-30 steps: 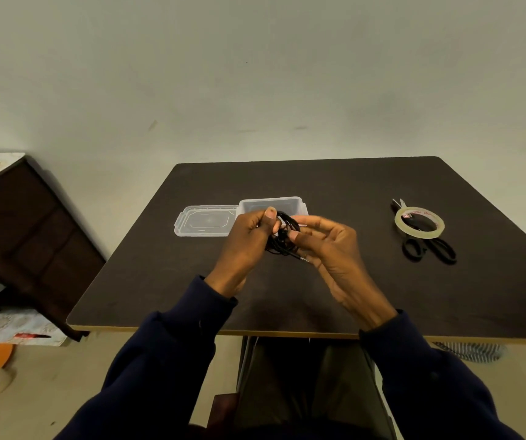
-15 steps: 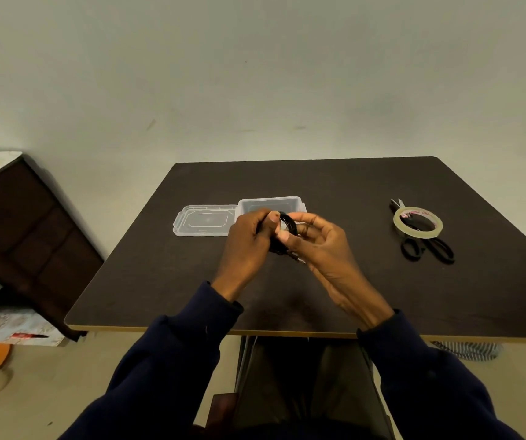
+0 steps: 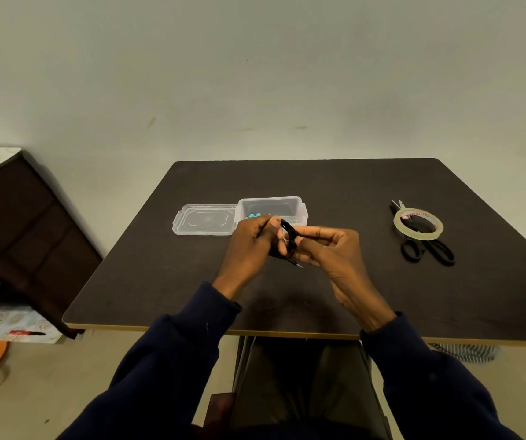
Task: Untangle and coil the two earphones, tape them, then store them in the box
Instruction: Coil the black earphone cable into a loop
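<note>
Left hand: raised above the middle of the surface, fingers curled, thumb pressed against a coiled black earphone.
Right hand: just beside the left one, fingers half bent, fingertips pinching the same coil from the other side.
Black earphone: a tight bundle of dark cable held between both hands, clear of the surface; its metal jack plug sticks out below the coil, pointing toward the near edge and to the right.
Box: clear plastic, open, standing behind the hands toward the far edge, near the middle of the surface; something turquoise shows inside at its near left part, mostly hidden by the left hand, so what it is cannot be told.
Lid: clear, lying flat, touching the box's left side.
Tape roll: clear tape, toward the right edge, resting on top of the scissors.
Scissors: black handles pointing toward the near edge, blades under the roll.
Surface: dark brown with a pale edge strip.
Sleeves: dark navy, down to both wrists.
</note>
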